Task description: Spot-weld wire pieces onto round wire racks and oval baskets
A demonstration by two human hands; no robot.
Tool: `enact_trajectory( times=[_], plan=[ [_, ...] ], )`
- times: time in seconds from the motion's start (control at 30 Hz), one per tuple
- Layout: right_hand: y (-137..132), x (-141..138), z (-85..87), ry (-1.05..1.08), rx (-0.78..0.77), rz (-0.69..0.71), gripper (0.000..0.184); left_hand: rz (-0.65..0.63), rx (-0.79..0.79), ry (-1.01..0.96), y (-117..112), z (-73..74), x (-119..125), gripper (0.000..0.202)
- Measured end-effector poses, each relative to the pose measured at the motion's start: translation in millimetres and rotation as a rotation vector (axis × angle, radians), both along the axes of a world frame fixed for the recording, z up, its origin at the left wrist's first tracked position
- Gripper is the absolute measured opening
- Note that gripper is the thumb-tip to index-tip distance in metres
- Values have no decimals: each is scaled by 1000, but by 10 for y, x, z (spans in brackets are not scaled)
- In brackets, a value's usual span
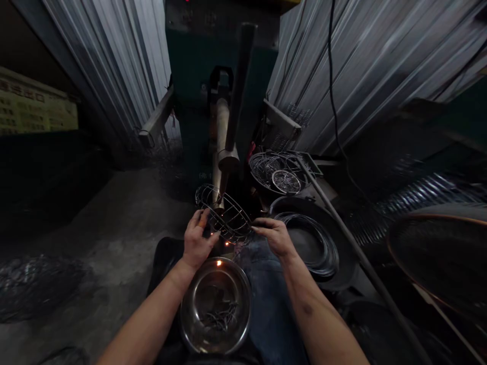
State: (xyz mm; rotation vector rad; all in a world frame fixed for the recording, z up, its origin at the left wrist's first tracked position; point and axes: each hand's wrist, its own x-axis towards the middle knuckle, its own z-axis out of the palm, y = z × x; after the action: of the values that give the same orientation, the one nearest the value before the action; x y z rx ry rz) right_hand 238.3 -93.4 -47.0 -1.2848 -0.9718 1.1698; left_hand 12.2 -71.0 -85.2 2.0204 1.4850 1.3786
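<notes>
A domed cage of steel wire (224,215) lies on its side between my hands, its upper end against the lower tip of a spot-welding machine's electrode arm (222,165). My left hand (197,240) grips the near left of the cage. My right hand (276,237) pinches a wire at its right end. Small orange sparks (227,244) glow below the cage. A steel bowl (216,305) sits on my lap below my hands, holding several short wire pieces (221,315).
A black basin of wire rings (310,243) stands to my right, and another basin of wire hoops (276,172) stands behind it. A long metal rod (361,253) slants across the right side. Corrugated metal sheets (122,61) flank the machine, and a wire heap (38,286) lies on the floor.
</notes>
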Motion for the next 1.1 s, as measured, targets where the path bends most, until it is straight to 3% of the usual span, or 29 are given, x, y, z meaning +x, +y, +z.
enact_trajectory(
  times=[0.07,0.17,0.27,0.47,0.8,1.1],
  plan=[
    [-6,15,10,-32,29,15,22,71,101,-1,-79,239,22,44],
    [-16,13,30,-37,42,20,20,38,170,57,-65,541,143,32],
    [-27,-9,50,-58,52,1,17,-20,154,138,38,666,291,30],
    [-36,-28,44,-77,70,-23,16,18,159,204,96,616,386,33],
    [-15,-12,47,-148,84,-42,18,133,336,307,94,539,459,30],
    [-18,-12,43,-207,129,-70,15,216,315,371,68,553,515,29]
  ],
)
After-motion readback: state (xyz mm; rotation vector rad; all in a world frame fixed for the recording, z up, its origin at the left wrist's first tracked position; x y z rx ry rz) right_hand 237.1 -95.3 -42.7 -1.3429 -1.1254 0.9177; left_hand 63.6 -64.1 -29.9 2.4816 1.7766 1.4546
